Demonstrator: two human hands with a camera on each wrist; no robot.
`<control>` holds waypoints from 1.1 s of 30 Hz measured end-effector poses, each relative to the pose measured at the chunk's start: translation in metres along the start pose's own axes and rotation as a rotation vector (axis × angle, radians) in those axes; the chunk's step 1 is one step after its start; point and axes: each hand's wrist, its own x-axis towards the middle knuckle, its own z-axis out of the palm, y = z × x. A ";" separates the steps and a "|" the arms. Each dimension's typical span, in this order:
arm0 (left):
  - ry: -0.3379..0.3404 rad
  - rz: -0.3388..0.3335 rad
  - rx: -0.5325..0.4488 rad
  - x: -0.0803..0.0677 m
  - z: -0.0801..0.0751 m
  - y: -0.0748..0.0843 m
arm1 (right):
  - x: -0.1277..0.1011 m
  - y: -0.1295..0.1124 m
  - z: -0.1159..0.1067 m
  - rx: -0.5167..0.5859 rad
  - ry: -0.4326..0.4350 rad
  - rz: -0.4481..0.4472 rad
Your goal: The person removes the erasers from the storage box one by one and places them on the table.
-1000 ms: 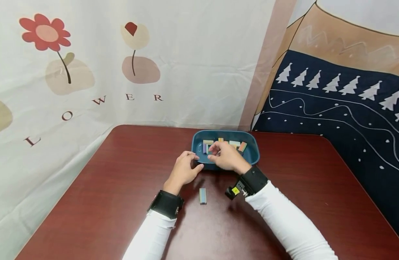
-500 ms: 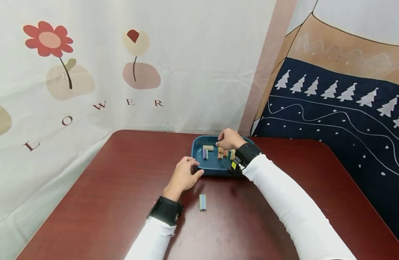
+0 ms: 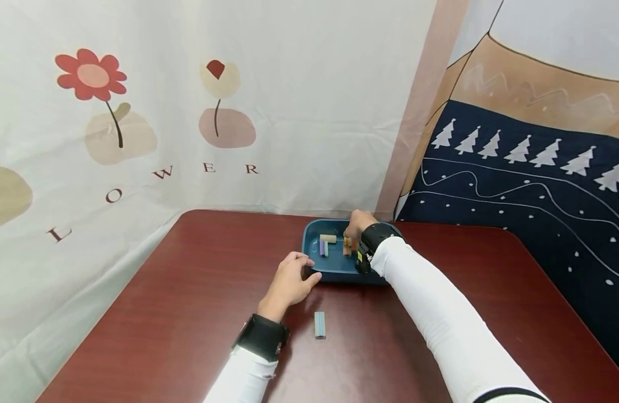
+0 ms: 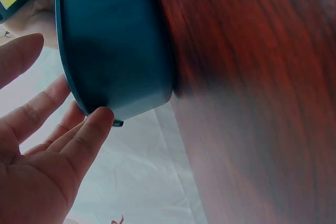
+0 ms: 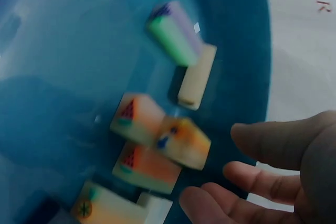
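Observation:
A dark blue plastic tub (image 3: 309, 240) holds several small pastel blocks, some printed with fruit pictures. My left hand (image 3: 289, 282) is at the tub's near left corner, its fairly straight fingers (image 4: 100, 119) right at the rim and outer wall. My right hand (image 3: 360, 223) reaches into the far side of the tub. In the right wrist view, its thumb and fingers (image 5: 202, 205) are apart, with nothing between them. Nearest them lie a yellow-orange block (image 5: 186, 142) and watermelon-printed blocks (image 5: 149, 166). A purple-and-green block (image 5: 176, 32) touches a cream block (image 5: 198, 77).
One striped blue-and-green block (image 3: 320, 325) lies alone on the reddish-brown table (image 3: 214, 268), in front of the tub. Behind the table hangs a white cloth (image 3: 309, 162) with printed flowers, and a navy cloth (image 3: 521, 190) with trees is at right.
My right hand has moved from the tub's near middle toward its far right side. My left hand stays at the near left corner. The head view has tilted up slightly.

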 end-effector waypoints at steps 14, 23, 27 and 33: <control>0.006 -0.006 0.009 -0.001 0.000 0.000 | 0.016 -0.010 0.012 -0.143 -0.016 0.029; 0.017 0.004 0.013 0.000 0.000 0.000 | 0.029 -0.007 0.015 -0.192 0.001 -0.010; 0.015 0.001 0.008 -0.001 0.000 0.000 | 0.028 -0.005 0.016 -0.210 -0.015 -0.047; 0.009 -0.001 0.002 -0.001 0.003 0.000 | 0.027 -0.002 0.016 -0.239 -0.015 -0.053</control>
